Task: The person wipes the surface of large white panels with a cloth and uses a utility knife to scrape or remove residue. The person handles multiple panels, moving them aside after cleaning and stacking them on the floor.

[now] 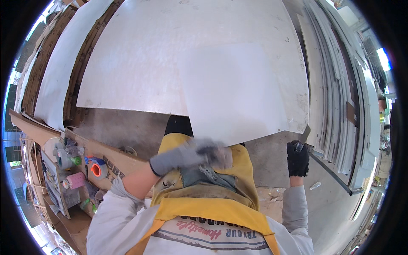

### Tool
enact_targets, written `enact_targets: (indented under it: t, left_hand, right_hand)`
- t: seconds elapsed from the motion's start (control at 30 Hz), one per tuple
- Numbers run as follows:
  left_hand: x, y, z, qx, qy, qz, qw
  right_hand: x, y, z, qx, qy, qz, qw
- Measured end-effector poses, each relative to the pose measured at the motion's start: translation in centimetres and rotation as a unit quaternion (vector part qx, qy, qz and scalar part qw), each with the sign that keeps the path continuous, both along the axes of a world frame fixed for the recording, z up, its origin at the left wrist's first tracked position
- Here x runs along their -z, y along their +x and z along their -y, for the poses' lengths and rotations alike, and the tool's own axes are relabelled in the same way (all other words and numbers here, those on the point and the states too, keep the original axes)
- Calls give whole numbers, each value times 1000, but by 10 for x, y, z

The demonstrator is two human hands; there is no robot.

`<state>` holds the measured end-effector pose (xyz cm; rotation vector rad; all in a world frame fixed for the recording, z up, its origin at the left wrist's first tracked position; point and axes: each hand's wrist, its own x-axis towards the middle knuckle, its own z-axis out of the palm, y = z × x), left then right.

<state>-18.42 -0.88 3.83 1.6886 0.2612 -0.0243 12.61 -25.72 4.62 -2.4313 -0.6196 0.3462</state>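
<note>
A smaller white sheet (236,92) lies tilted over the large white panel (137,57), its lower edge sticking out past the panel's front edge. My left hand (207,153), in a grey glove, is blurred at the near edge of that sheet, above the yellow apron (245,159); whether it grips the sheet is not clear. My right hand (298,159), in a black glove, is closed around the handle of a flat-bladed tool (305,134), its blade pointing up near the panel's right front corner.
Long strips (338,95) are stacked at the right beside a metal bar (331,173). At the left stand cardboard-edged stacks (47,60). A cardboard surface (124,165) at lower left holds a tape roll (98,169), a pink bottle (75,180) and other small items.
</note>
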Motion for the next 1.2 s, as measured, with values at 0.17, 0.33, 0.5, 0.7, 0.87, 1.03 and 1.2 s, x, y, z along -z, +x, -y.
enact_targets:
  t: [0.17,0.33,0.5,0.7,0.87,1.03,1.2]
  left_hand:
    - [25,59,-124,-394,280,32,875]
    - [74,177,-175,-480,482,14,732]
    - [46,218,-51,12,564,-22,825]
    - [74,50,12,-27,523,152,838]
    - [77,-57,-16,-484,332,-62,807]
    - [66,-15,-7,-390,-234,-248,855]
    - [44,-9,-21,-296,-248,-111,916]
  right_hand:
    - [69,59,-21,-66,-45,124,989]
    - [66,47,-73,-52,-101,112,987]
    - [70,65,-68,-32,-120,92,988]
    - [71,82,-79,-75,-117,92,986]
    - [61,76,-93,-65,-215,112,968]
    - [45,77,-109,-77,-229,83,967]
    - [39,133,-116,-76,-187,-158,966]
